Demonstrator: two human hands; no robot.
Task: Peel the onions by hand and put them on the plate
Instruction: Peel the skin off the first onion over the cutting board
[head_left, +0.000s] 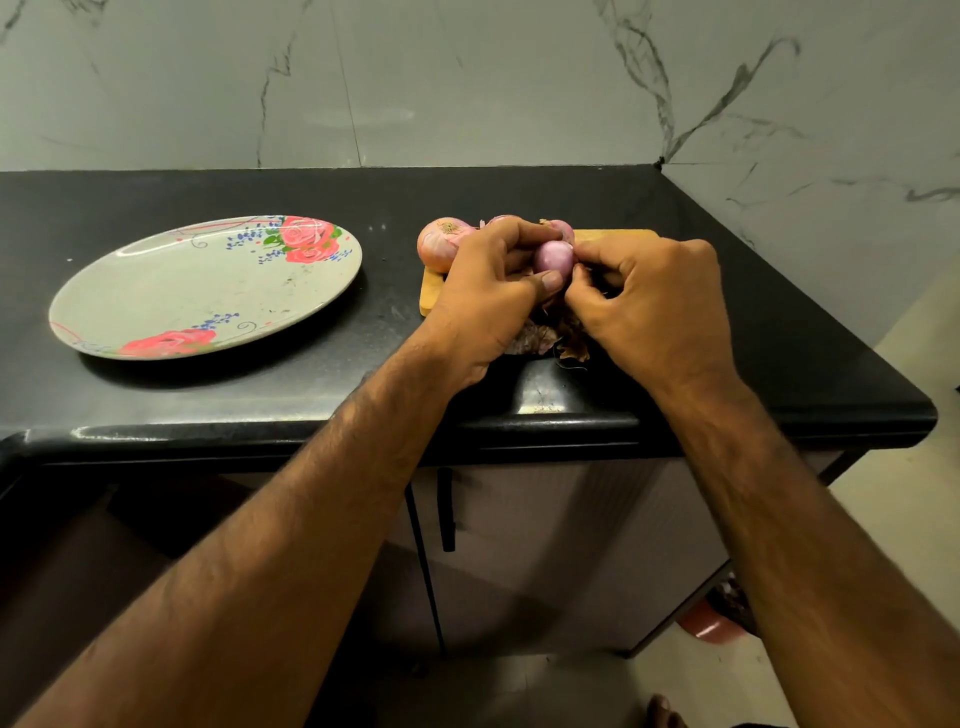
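Observation:
My left hand (488, 296) grips a small purple onion (553, 256), fingers curled over its top and thumb under it. My right hand (649, 301) pinches at the onion's right side, where dry skin hangs. An unpeeled pink onion (439, 244) lies on the wooden board (431, 291) behind my left hand, and another onion (563, 228) peeks out behind the held one. Loose brown peels (550, 340) lie under my hands. The flowered oval plate (156, 291) sits bare at the left.
The black counter (727, 218) ends at a rounded front edge and a corner on the right. Marble wall tiles stand behind and to the right. Cabinet doors with a black handle (445, 512) are below. A red object (711, 626) sits on the floor.

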